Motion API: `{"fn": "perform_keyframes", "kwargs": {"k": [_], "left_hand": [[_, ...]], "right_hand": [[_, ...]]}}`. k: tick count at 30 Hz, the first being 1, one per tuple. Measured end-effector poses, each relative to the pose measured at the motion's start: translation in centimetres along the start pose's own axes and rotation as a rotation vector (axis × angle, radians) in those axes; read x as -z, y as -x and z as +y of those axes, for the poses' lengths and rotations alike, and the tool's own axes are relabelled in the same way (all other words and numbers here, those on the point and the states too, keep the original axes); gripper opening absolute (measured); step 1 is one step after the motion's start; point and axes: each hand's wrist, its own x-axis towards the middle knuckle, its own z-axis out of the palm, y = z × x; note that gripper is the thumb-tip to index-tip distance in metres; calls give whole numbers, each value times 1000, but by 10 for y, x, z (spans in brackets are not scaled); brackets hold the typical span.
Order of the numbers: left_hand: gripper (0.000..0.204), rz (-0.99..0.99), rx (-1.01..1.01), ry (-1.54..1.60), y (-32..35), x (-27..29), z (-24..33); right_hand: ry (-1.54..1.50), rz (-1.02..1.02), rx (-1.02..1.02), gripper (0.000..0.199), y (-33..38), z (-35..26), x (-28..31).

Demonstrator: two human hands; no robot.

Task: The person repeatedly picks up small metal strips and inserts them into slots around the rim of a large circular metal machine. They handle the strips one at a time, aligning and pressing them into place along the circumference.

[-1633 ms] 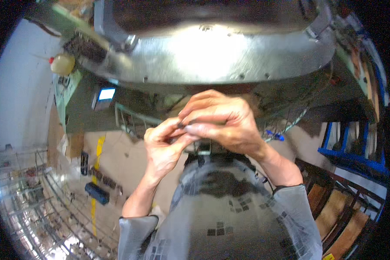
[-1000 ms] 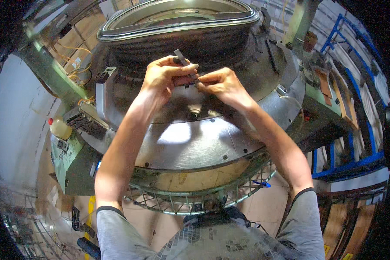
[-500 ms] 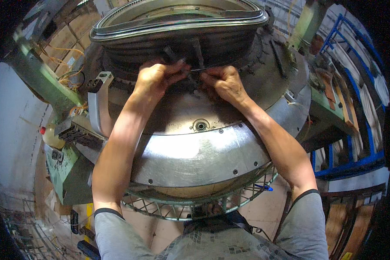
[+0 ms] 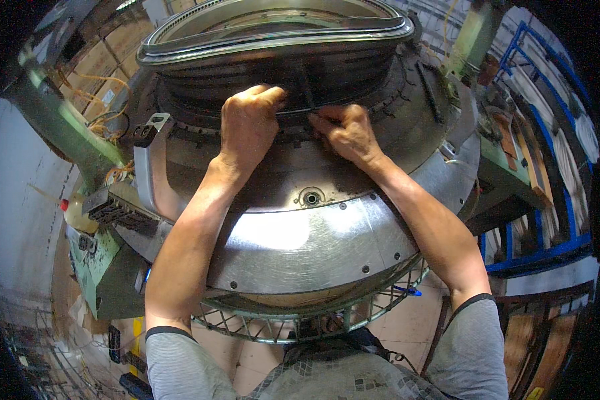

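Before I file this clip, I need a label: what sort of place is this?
Most likely a factory floor or workshop: a big round metal machine with a wire guard, blue metal racks, and loose orange wiring beside it.

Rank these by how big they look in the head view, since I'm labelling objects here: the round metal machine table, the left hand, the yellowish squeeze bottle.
1. round metal machine table, far the largest.
2. left hand.
3. yellowish squeeze bottle, smallest, though it sits farther away, near the picture's rim.

Bright overhead light glaring off the steel plate [image 4: 293,247] — edges bending, corners going black, centre staying sharp.
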Motion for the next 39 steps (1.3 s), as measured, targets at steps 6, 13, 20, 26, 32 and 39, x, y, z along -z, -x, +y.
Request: {"fn": "perform_keyframes", "kwargs": {"k": [6, 13, 20, 26, 32, 39], "left_hand": [[20, -89, -14, -90, 3, -3, 0], [14, -31, -70, -14, 4, -6, -1], [17, -53, -66, -40, 4, -7, -1], [27, -69, -59, -67, 4, -6, 0], [27, -88, -74, -59, 4, -6, 0], [27, -94, -80, -64, 3, -7, 1]], "right_hand": [[1, -31, -125, 21, 0, -6, 3], [-17, 1, -24, 19, 1, -7, 2], [-4, 4, -24, 20, 1, -9, 3], [22, 17, -46, 18, 0, -9, 3], [33, -20, -125, 19, -1, -10, 4], [19, 2, -45, 17, 0, -9, 3]]}}
